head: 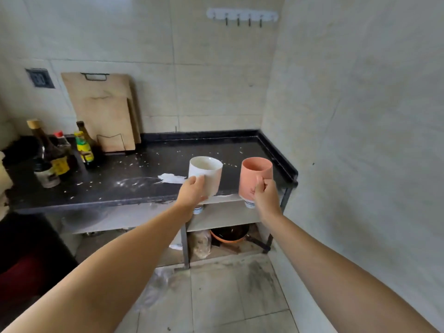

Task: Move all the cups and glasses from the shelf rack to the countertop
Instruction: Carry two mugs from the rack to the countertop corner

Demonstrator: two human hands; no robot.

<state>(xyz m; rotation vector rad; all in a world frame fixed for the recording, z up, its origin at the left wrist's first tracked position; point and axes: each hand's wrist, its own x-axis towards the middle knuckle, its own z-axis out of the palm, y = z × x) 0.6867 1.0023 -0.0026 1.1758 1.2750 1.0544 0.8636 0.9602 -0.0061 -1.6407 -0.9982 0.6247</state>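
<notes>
My left hand (192,192) grips a white cup (206,174) by its side, upright, over the front edge of the black countertop (134,174). My right hand (265,195) holds a pink cup (255,175) by its handle, also upright, just above the counter's front right part. Under the counter runs a light shelf rack (223,216). Two small white cups with blue bands stand on it, one (198,209) below my left wrist and one (249,204) below the pink cup, both partly hidden by my hands.
Several sauce bottles (60,155) crowd the counter's left side, with wooden cutting boards (103,111) leaning on the wall behind. White spills (171,178) mark the counter. A raised lip (278,155) bounds its right edge by the tiled wall. An orange pan (229,234) sits below the rack.
</notes>
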